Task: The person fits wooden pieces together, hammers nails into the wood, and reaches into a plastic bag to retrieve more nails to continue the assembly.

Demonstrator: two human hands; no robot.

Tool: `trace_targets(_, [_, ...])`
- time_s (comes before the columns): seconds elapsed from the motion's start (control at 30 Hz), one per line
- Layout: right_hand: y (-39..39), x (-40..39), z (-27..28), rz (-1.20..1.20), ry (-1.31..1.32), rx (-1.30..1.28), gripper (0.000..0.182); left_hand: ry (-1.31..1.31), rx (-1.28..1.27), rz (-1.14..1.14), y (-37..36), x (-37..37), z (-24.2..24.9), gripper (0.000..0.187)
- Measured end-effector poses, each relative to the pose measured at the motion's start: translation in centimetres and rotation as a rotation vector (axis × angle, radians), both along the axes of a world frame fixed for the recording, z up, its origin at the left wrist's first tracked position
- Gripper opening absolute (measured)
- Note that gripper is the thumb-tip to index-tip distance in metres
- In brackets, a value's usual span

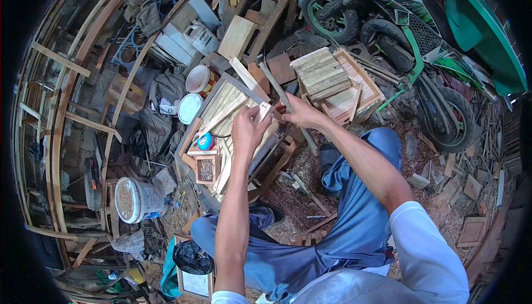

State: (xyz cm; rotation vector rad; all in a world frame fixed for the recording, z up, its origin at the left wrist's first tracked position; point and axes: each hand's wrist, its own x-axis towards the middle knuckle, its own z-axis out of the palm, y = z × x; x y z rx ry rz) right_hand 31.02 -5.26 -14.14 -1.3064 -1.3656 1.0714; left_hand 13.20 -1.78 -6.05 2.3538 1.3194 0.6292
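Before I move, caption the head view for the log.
Left hand gripping a small wood piece, right hand on a long stick, at a slat-covered bench, green-framed motorcycle beyond.

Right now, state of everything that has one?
Left hand: gripping small wooden piece.
Right hand: around long stick-like handle.
Small wooden box: open, bits inside.
Black bag: crumpled.
Large white bucket: standing; lid unclear.
Blue round item: lying beside the box.
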Motion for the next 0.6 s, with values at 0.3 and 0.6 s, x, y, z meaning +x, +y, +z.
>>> trace_targets(0.3, [-3.2, -0.5, 5.6, -0.246, -0.25, -0.055, 0.036, -0.031, 0.03, 0.049, -1.5, 0.4, 0.6, 0.043])
trace_targets(0.6, [-13.0, -1.8, 11.4, -0.206, -0.274, -0.095, 0.028, -0.058, 0.027, 0.062, -1.4, 0.9, 0.1, 0.042])
